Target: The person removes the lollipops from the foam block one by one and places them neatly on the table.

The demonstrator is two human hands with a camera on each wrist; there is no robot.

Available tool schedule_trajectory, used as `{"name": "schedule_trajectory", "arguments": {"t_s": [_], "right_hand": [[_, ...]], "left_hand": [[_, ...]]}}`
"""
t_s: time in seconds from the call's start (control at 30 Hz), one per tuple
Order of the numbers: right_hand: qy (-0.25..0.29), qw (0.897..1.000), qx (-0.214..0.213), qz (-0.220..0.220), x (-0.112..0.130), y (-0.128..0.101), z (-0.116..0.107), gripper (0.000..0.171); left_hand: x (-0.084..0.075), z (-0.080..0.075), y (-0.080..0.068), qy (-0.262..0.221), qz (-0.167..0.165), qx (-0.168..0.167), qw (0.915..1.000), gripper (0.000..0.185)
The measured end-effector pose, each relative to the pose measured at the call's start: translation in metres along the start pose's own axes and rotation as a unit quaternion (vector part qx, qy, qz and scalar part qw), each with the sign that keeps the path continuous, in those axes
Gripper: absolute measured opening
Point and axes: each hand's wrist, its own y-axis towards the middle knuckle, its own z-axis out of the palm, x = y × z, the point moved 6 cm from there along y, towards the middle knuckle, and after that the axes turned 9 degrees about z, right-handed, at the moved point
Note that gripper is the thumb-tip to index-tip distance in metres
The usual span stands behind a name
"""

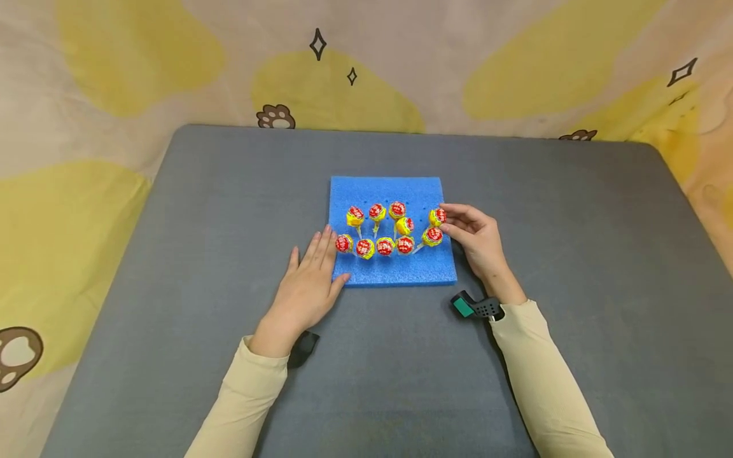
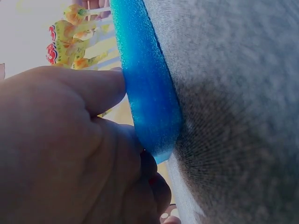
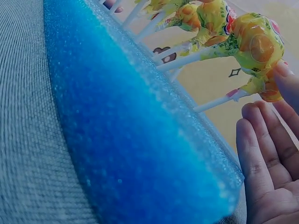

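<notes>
- Our left hand (image 1: 306, 283) lies flat, fingers straight, steadying the blue foam block (image 1: 395, 270) mid-desk (image 1: 200, 254).
- Our right hand (image 1: 478, 242) fingers pinch the far-right lollipop (image 1: 438, 217).
- Paw-print cloth (image 1: 114, 70) behind.

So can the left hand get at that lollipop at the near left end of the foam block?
Probably yes. The left hand lies flat against the blue foam block's left edge, and the near-left lollipop stands just past its fingertips with nothing between them.
</notes>
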Motion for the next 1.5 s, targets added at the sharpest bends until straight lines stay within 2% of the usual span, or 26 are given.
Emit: {"name": "schedule_trajectory", "arguments": {"t_s": [0.23, 0.53, 0.67, 0.8, 0.93, 1.17, 1.4, 1.5], "right_hand": [[0.014, 1.000, 0.001, -0.006, -0.001, 0.003, 0.002, 0.025], [0.078, 0.997, 0.009, 0.004, -0.004, 0.000, 0.001, 0.015], [0.093, 0.996, 0.005, 0.005, -0.004, -0.001, 0.000, 0.015], [0.151, 0.989, -0.003, 0.010, -0.002, 0.001, -0.003, 0.014], [0.196, 0.980, -0.025, 0.024, 0.001, 0.004, -0.020, 0.013], [0.177, 0.978, -0.072, 0.083, 0.001, 0.004, -0.058, 0.019], [0.140, 0.982, -0.070, 0.107, 0.000, 0.006, -0.062, 0.016], [0.105, 0.984, -0.066, 0.124, -0.001, 0.007, -0.061, 0.014]], "left_hand": [[0.001, -0.002, 0.000, -0.001, -0.004, 0.003, 1.0000, 0.074], [0.000, -0.002, -0.001, -0.007, -0.001, 0.004, 1.0000, 0.073], [0.000, -0.002, 0.000, -0.004, 0.001, 0.004, 1.0000, 0.073], [0.001, -0.002, 0.000, -0.002, 0.001, 0.006, 1.0000, 0.074], [0.001, -0.001, 0.001, -0.005, 0.000, 0.010, 0.9999, 0.074], [0.002, 0.001, 0.000, -0.007, -0.002, 0.010, 0.9999, 0.075], [0.002, 0.002, 0.001, -0.009, -0.002, 0.009, 0.9999, 0.076], [0.002, 0.003, 0.001, -0.011, -0.001, 0.007, 0.9999, 0.075]]}}
